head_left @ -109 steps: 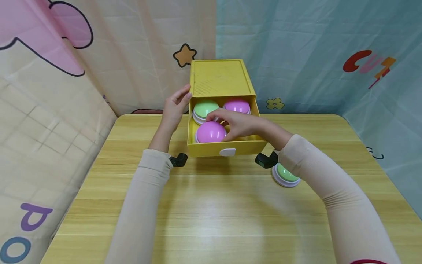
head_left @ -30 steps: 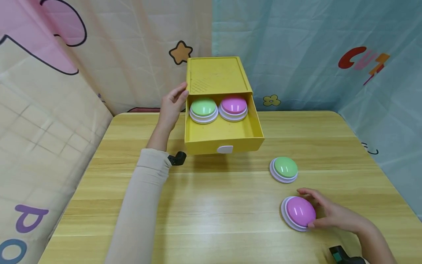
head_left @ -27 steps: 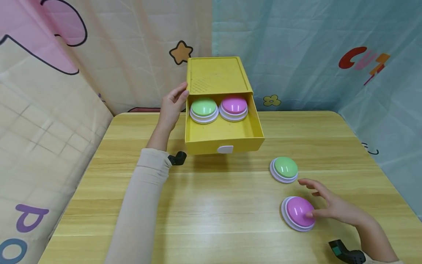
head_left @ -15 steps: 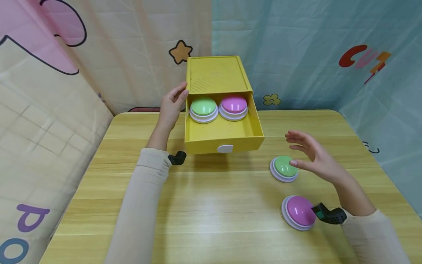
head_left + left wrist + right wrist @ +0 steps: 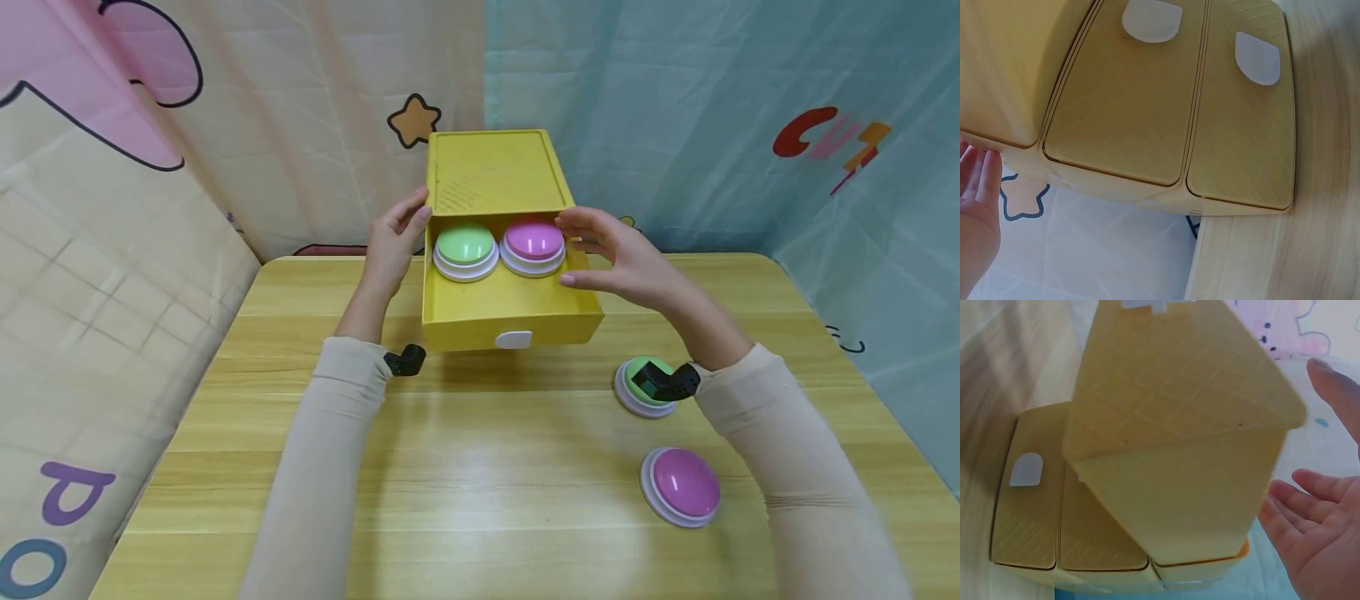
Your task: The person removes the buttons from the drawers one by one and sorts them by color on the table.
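Observation:
A yellow drawer unit (image 5: pixel 498 171) stands at the back of the table, its top drawer (image 5: pixel 463 336) pulled out. Inside sit a green dome-topped push button (image 5: pixel 465 243) and a pink push button (image 5: pixel 532 240), side by side on white bases. My left hand (image 5: pixel 390 250) touches the unit's left side with its fingertips. At the drawer's right edge, my right hand (image 5: pixel 626 258) is spread beside the pink button, thumb and fingers apart, holding nothing. In the right wrist view, that hand (image 5: pixel 1329 531) appears beside the pulled-out drawer (image 5: pixel 1179 394), whose contents are hidden.
On the wooden table (image 5: pixel 465 500) at right lie another green button (image 5: pixel 637 371), partly covered by the right wrist camera (image 5: pixel 667 383), and another pink button (image 5: pixel 686 483). Two lower drawers (image 5: pixel 1122 112) are closed. A printed curtain (image 5: pixel 637 100) hangs behind.
A pink button was taken from the drawer's front left and set on the table at right. My right hand released it and moved back up to the drawer. The left hand stayed.

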The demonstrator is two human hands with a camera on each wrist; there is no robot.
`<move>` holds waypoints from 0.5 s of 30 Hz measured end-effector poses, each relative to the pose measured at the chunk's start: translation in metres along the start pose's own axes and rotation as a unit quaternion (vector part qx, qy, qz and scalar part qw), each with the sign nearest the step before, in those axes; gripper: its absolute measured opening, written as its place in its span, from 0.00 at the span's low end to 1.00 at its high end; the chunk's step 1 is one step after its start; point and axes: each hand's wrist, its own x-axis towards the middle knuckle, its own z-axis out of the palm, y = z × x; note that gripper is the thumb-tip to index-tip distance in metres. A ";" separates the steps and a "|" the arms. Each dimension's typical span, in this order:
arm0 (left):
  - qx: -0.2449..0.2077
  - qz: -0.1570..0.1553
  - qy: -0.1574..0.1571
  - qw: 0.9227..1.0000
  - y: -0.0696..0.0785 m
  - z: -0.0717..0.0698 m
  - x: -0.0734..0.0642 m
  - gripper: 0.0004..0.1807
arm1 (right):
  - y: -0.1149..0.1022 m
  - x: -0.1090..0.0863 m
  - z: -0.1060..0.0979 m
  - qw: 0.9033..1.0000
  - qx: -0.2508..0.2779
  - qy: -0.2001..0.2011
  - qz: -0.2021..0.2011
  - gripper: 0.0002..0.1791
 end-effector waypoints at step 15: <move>0.001 0.020 0.010 1.000 -0.021 -0.004 0.011 0.23 | 0.005 0.043 0.019 0.966 -0.248 -0.055 0.036 0.45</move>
